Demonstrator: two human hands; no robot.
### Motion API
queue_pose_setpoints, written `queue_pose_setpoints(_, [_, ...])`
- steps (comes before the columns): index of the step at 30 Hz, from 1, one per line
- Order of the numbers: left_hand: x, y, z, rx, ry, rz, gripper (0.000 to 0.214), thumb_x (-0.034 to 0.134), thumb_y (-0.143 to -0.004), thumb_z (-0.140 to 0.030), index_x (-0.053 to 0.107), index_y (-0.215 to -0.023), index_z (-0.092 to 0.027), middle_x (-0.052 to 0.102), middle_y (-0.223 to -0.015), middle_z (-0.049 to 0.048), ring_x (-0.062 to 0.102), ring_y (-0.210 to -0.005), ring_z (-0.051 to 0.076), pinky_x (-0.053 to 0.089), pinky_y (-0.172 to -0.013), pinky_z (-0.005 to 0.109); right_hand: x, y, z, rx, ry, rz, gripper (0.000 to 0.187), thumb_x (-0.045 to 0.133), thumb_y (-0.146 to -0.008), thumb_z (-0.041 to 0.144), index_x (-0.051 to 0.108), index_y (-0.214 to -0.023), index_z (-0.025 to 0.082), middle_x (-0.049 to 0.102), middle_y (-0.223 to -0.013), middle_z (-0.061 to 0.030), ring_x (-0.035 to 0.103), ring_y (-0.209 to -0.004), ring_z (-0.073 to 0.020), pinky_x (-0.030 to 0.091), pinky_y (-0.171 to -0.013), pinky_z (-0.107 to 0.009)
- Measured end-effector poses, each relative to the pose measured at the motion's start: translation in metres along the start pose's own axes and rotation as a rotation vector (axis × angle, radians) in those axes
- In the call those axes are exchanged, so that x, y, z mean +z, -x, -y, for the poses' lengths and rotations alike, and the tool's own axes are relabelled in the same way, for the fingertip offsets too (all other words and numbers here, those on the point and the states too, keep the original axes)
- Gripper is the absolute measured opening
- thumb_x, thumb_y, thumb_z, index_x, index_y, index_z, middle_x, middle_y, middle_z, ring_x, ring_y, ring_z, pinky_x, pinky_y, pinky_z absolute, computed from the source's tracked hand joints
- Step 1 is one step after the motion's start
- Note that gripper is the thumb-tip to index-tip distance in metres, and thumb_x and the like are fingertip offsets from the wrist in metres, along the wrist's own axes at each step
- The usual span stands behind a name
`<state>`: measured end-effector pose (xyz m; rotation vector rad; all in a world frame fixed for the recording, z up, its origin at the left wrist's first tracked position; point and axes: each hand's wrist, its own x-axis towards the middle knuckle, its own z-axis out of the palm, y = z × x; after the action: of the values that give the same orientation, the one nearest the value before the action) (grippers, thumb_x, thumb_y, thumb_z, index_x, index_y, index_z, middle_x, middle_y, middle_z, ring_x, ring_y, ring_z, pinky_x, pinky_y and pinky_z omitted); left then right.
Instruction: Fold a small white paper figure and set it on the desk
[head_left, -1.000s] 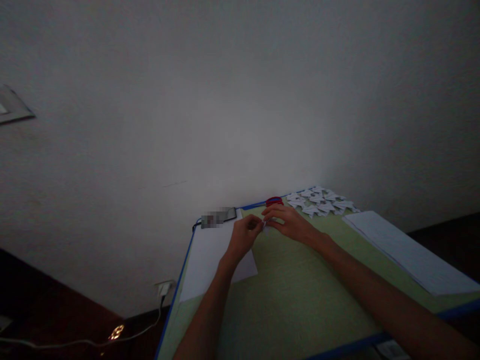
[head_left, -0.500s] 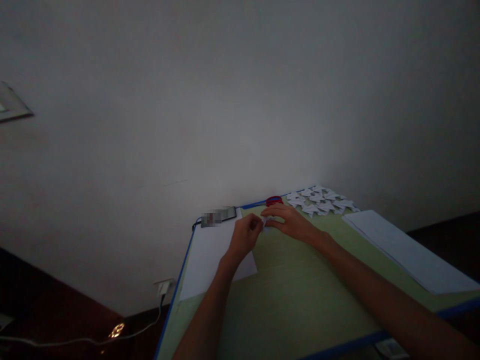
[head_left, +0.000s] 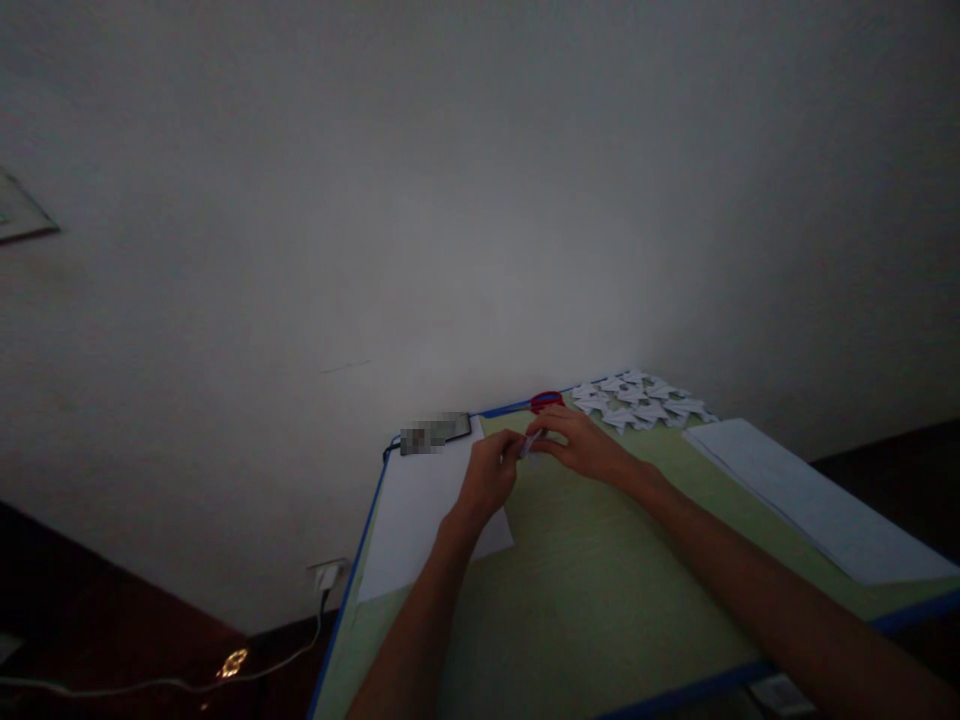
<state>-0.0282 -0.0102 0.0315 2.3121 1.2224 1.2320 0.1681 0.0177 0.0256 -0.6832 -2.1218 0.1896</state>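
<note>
Over a green table (head_left: 600,600) with a blue edge, my left hand (head_left: 489,475) and my right hand (head_left: 581,443) meet and pinch a small white piece of paper (head_left: 529,443) between their fingertips. The paper is tiny and mostly hidden by my fingers. Just behind my right hand a red round object (head_left: 547,401) lies at the table's far edge. A white sheet (head_left: 420,510) lies under and left of my left hand.
Several small folded white paper shapes (head_left: 641,400) are laid out at the far right corner. A stack of white sheets (head_left: 810,495) lies along the right side. A dark phone (head_left: 439,432) with a cable sits at the far left corner. A wall stands right behind the table.
Both hands have shifted very slightly, working the small paper between the fingertips. Nothing else has moved.
</note>
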Motion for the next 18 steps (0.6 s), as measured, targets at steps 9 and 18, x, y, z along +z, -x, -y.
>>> queue_pose_setpoints(9, [0.007,0.005,0.005,0.109,-0.091,0.002,0.013,0.068,-0.085,-0.022,0.068,-0.097,-0.018,0.072,-0.087,0.0056,0.065,-0.078,0.018,0.052,-0.073,0.031,-0.005,-0.002,0.001,0.035,-0.001,-0.017,0.007,0.073,-0.087,0.029,0.073,-0.085,0.022,0.071,-0.081,-0.0029,0.065,-0.083,-0.0204,0.047,-0.078,-0.033])
queue_pose_setpoints(18, [0.007,0.005,0.004,0.092,-0.176,-0.033,0.008,0.064,-0.088,-0.013,0.069,-0.089,-0.018,0.073,-0.088,0.0067,0.066,-0.081,0.020,0.049,-0.076,0.032,-0.004,-0.004,0.001,0.085,-0.094,-0.020,0.016,0.070,-0.089,0.037,0.076,-0.086,0.023,0.075,-0.080,-0.0023,0.068,-0.078,-0.0186,0.048,-0.076,-0.031])
